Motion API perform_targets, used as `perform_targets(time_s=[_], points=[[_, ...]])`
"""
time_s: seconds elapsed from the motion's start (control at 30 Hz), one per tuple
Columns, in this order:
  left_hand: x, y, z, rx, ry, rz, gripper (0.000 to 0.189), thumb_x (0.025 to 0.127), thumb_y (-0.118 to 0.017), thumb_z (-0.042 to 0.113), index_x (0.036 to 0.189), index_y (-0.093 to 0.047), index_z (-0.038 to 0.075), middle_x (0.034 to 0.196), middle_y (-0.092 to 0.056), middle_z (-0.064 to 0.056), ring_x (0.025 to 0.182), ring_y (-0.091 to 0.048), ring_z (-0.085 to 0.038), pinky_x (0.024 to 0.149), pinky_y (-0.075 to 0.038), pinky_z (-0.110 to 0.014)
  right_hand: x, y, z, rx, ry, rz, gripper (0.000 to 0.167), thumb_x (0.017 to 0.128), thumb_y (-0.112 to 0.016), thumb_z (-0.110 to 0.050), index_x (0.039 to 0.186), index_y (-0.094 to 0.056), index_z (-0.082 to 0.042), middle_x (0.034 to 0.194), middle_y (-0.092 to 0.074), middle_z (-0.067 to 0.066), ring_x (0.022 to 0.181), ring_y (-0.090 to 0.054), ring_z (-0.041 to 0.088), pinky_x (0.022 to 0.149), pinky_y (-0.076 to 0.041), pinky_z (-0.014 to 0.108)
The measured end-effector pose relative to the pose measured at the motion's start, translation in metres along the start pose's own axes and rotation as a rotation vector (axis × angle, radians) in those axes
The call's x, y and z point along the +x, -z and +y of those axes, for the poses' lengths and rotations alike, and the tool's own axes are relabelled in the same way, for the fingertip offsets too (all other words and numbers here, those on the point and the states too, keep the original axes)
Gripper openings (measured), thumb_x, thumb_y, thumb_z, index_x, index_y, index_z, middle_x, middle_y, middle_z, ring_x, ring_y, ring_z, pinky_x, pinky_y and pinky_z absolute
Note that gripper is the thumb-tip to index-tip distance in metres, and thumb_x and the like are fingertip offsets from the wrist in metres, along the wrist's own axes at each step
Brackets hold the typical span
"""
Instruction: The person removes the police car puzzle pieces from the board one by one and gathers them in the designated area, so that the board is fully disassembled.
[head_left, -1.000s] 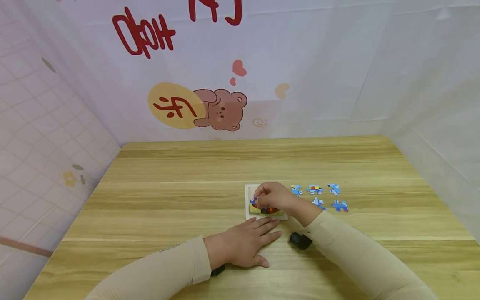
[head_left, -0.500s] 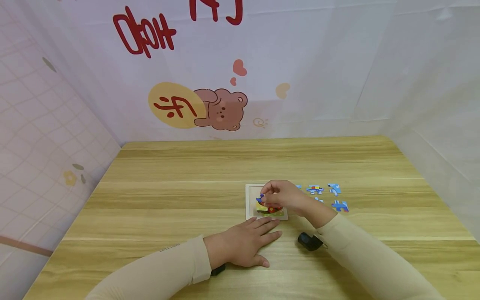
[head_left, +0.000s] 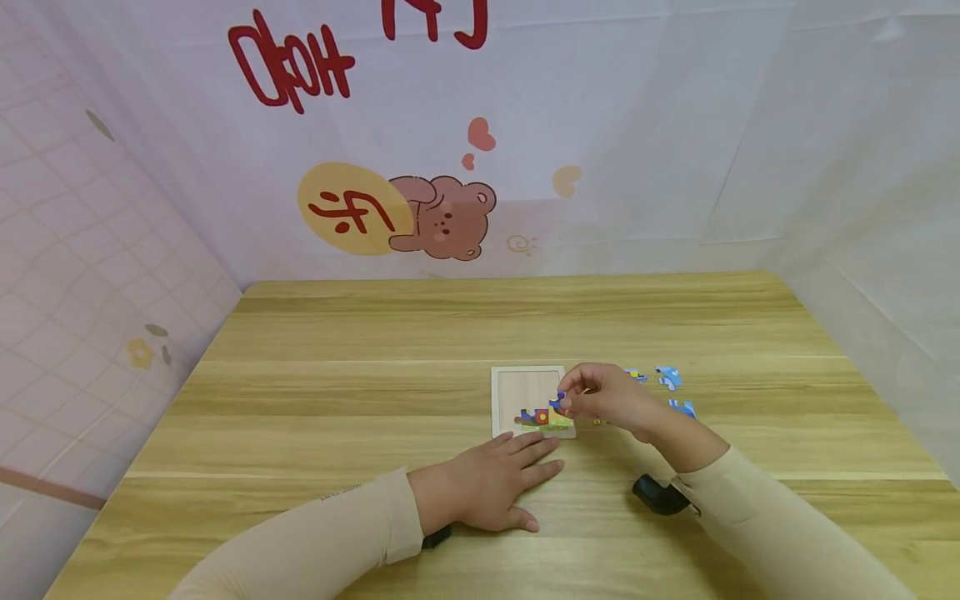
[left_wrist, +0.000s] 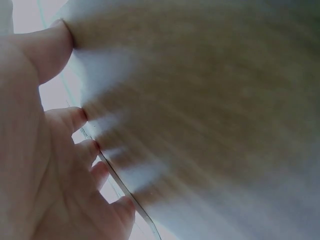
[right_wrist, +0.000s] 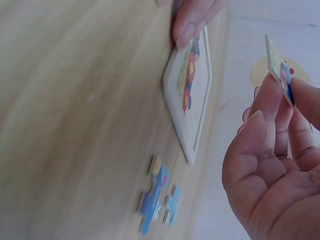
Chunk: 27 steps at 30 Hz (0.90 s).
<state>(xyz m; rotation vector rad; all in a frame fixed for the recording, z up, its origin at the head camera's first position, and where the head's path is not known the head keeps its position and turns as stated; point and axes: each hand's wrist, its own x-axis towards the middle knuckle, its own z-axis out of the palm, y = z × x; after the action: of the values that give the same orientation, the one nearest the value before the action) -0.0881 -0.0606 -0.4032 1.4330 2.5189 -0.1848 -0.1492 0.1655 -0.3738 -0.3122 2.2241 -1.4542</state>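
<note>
My right hand (head_left: 618,400) pinches a jigsaw piece (head_left: 558,404) between thumb and fingers, over the right edge of a small wooden puzzle tray (head_left: 525,386). In the right wrist view the piece (right_wrist: 272,57) is held up, seen nearly edge-on, with yellow-green and blue on it. Joined pieces in red, blue and green (head_left: 542,417) lie along the tray's near side. My left hand (head_left: 483,487) rests flat with spread fingers, its fingertips at the tray's near rim. The left wrist view shows those fingers (left_wrist: 75,117) along the rim.
Several loose blue jigsaw pieces (head_left: 668,377) lie right of the tray, some partly hidden behind my right hand. A black device (head_left: 660,496) sits under the right wrist. White printed cloth (head_left: 637,125) stands behind the wooden table (head_left: 337,333).
My right hand has lifted the piece from the tray's near left corner and carried it right, to the tray's right edge. The left hand has stayed still.
</note>
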Motion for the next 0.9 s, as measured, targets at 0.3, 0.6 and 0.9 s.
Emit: perform_targets(time_s=[0.3, 0.6, 0.9], points=[[0.000, 0.000, 0.000, -0.010, 0.001, -0.003, 0.073, 0.094, -0.040, 0.063, 0.154, -0.026, 0.023, 0.161, -0.016, 0.000, 0.147, -0.016, -0.018, 0.114, -0.025, -0.037, -0.018, 0.008, 0.013, 0.008, -0.010, -0.015, 0.019, 0.090, -0.067, -0.009, 0.101, -0.060, 0.004, 0.086, -0.057, 0.006, 0.082, -0.059, 0.017, 0.074, -0.053, 0.030], [0.000, -0.001, -0.001, -0.031, -0.003, -0.003, 0.073, 0.094, -0.040, 0.062, 0.154, -0.026, 0.023, 0.161, -0.018, -0.001, 0.147, -0.017, -0.019, 0.114, -0.025, -0.037, -0.029, 0.013, 0.032, 0.077, -0.045, -0.042, 0.018, 0.090, -0.065, -0.004, 0.102, -0.057, 0.008, 0.086, -0.058, 0.005, 0.082, -0.063, 0.013, 0.071, -0.054, 0.025], [0.001, -0.001, -0.001, -0.037, -0.003, -0.004, 0.073, 0.094, -0.040, 0.063, 0.154, -0.025, 0.023, 0.161, -0.017, 0.000, 0.147, -0.016, -0.018, 0.115, -0.024, -0.037, -0.038, 0.016, 0.040, 0.034, -0.104, -0.062, 0.017, 0.091, -0.063, -0.004, 0.102, -0.058, 0.007, 0.083, -0.061, 0.003, 0.077, -0.064, 0.012, 0.064, -0.052, 0.026]])
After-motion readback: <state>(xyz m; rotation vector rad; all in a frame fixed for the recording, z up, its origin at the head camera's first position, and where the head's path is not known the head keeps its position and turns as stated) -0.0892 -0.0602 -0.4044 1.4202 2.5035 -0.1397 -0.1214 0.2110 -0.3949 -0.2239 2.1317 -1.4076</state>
